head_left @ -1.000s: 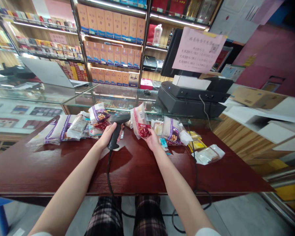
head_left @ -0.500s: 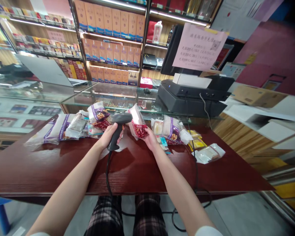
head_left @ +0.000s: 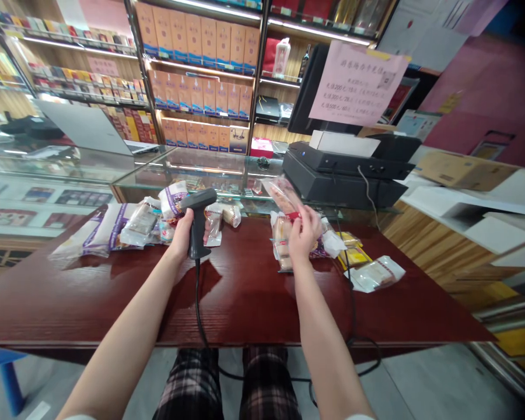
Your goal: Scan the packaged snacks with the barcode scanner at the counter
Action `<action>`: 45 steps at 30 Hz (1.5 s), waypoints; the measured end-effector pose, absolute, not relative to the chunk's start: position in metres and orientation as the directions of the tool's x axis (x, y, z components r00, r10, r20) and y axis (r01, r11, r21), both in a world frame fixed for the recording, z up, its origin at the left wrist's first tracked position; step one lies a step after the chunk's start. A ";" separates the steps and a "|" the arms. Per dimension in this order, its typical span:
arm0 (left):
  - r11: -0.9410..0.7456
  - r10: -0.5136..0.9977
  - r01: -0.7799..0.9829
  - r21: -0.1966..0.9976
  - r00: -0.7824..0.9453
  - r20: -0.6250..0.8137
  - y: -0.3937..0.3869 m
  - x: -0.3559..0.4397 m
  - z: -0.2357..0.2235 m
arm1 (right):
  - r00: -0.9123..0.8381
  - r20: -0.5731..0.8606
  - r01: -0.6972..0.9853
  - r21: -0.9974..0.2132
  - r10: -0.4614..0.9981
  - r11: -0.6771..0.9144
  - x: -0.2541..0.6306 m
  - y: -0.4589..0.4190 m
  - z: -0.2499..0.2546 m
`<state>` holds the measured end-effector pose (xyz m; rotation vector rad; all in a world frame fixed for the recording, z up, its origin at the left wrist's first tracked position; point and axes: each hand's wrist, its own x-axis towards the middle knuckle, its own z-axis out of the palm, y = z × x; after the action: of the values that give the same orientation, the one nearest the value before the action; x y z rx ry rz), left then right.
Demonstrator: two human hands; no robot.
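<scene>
My left hand (head_left: 185, 233) is wrapped round the handle of a black barcode scanner (head_left: 198, 224), its head tilted up and to the right above the table. In my right hand (head_left: 305, 231) is a clear and red snack packet (head_left: 283, 195), pinched at its lower end over the right-hand pile. Just under that hand lies a clear pack of pale snacks (head_left: 282, 240). Left of the scanner are white and purple snack bags (head_left: 116, 226) and a clear wrapped packet (head_left: 140, 221). Behind the scanner rests another small packet (head_left: 230, 214).
On the right of the dark red table (head_left: 245, 303) lie yellow packets (head_left: 353, 249) and a white clear packet (head_left: 376, 274). The scanner's cable (head_left: 200, 318) hangs over the front edge. A glass counter (head_left: 192, 166) with a black cash drawer (head_left: 332, 178) stands behind.
My right hand has moved right with the red packet, from beside the scanner to over the right-hand pile. The scanner has shifted slightly left, uncovering small packets behind it.
</scene>
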<state>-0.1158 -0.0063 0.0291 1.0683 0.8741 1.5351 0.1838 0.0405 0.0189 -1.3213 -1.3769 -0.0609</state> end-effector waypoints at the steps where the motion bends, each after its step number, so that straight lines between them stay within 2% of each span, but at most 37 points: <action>1: -0.222 0.975 -0.349 0.911 -0.087 0.204 -0.006 -0.117 0.029 | 0.308 0.710 0.776 -0.572 0.634 0.264 0.190 0.040 0.019; 4: -0.229 0.973 -0.356 0.906 -0.071 0.218 -0.004 -0.118 0.027 | 0.256 0.644 0.895 -0.441 0.721 0.075 0.196 0.041 0.011; 7: -0.215 0.976 -0.313 0.925 -0.056 0.208 -0.004 -0.118 0.024 | 0.200 0.579 0.928 -0.370 0.790 0.036 0.190 0.041 0.003; 19: -0.225 0.974 -0.336 0.915 -0.096 0.204 -0.004 -0.120 0.028 | 0.399 0.540 0.886 -0.434 0.741 -0.161 0.203 0.040 0.009; 23: -0.216 0.976 -0.344 0.914 -0.101 0.193 -0.004 -0.119 0.028 | 0.336 0.642 0.903 -0.427 0.689 -0.043 0.201 0.038 0.016; 26: -0.215 0.976 -0.343 0.914 -0.110 0.188 -0.003 -0.120 0.027 | 0.197 0.701 0.920 -0.373 0.685 0.118 0.186 0.034 0.017; 29: -0.211 0.977 -0.343 0.915 -0.098 0.188 -0.003 -0.122 0.029 | 0.011 0.689 0.894 -0.332 0.725 0.302 0.163 0.030 0.008; 31: -0.220 0.976 -0.353 0.909 -0.089 0.201 -0.003 -0.126 0.030 | -0.118 0.640 0.854 -0.325 0.759 0.407 0.149 0.029 -0.003; 33: -0.222 0.975 -0.358 0.907 -0.076 0.209 -0.003 -0.130 0.030 | -0.187 0.578 0.828 -0.343 0.794 0.444 0.139 0.030 -0.015; 36: -0.201 0.979 -0.324 0.924 -0.047 0.196 -0.003 -0.138 0.028 | -0.242 0.505 0.829 -0.335 0.828 0.447 0.132 0.034 -0.030; 40: -0.209 0.978 -0.318 0.925 -0.056 0.201 0.000 -0.146 0.024 | -0.327 0.423 0.857 -0.245 0.845 0.454 0.123 0.042 -0.035; 45: -0.216 0.976 -0.359 0.908 -0.064 0.207 -0.001 -0.152 0.027 | -0.411 0.216 0.864 -0.217 0.886 0.454 0.092 0.064 -0.019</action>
<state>-0.1516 -0.0011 0.0273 1.0634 0.8334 1.5372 0.0920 0.0636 -0.0188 -1.4973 -2.4093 0.1023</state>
